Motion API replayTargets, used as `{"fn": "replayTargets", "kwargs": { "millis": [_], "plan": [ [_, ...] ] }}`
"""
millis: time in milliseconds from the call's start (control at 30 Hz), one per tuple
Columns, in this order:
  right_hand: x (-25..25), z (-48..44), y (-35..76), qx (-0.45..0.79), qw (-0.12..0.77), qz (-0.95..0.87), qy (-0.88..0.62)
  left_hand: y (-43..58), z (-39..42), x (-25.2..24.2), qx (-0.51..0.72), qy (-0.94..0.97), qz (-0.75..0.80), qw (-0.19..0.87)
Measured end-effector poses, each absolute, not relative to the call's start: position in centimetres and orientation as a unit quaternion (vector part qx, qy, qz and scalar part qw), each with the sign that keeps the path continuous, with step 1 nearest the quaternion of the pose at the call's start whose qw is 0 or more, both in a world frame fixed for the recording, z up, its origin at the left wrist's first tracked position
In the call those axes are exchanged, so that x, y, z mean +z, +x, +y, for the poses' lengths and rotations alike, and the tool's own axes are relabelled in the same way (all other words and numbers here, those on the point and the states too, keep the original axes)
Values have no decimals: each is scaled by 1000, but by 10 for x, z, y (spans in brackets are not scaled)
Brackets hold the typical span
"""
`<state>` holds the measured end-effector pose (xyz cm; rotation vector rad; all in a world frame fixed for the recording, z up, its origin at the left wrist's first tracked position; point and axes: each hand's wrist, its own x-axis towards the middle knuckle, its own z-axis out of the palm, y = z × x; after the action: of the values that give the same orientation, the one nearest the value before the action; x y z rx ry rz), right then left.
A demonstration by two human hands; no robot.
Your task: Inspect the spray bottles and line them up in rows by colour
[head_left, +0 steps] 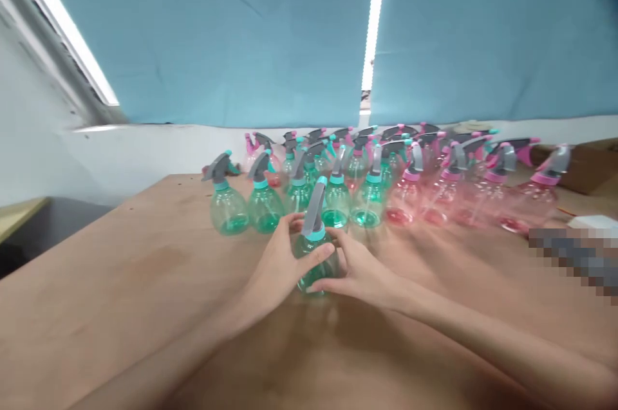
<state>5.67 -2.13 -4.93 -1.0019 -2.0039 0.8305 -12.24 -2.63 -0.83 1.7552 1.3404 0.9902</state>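
Note:
Between my two hands is a green see-through spray bottle (309, 278) with a turquoise collar and a grey trigger head. My left hand (290, 252) wraps its left side, the thumb lying across the front below the collar. From the right, my right hand (360, 265) grips the lower body, its thumb near the base. The bottle looks upright; whether its base touches the table cannot be made out. Just behind it stands a row of similar green spray bottles (229, 210), continued to the right by pink ones (441, 197).
More spray bottles with pink or turquoise collars (357, 162) crowd the back of the wooden table (116, 281). A cardboard box (591, 168) and a white item (596, 226) are at the right, near a pixelated dark patch. Behind the table hangs a blue sheet (241, 37).

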Motion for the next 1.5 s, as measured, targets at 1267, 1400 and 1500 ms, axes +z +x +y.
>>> {"fn": "replayTargets", "kwargs": {
  "millis": [1267,1400,1500],
  "plan": [
    [-81,-30,193,273,314,-840,-347,12,3,9,413,738,384,369],
    [-86,-27,197,245,282,-844,-384,10,3,8,417,730,398,367],
    [-89,-24,201,219,237,-846,-425,8,4,9,413,742,379,367]
  ]
}}
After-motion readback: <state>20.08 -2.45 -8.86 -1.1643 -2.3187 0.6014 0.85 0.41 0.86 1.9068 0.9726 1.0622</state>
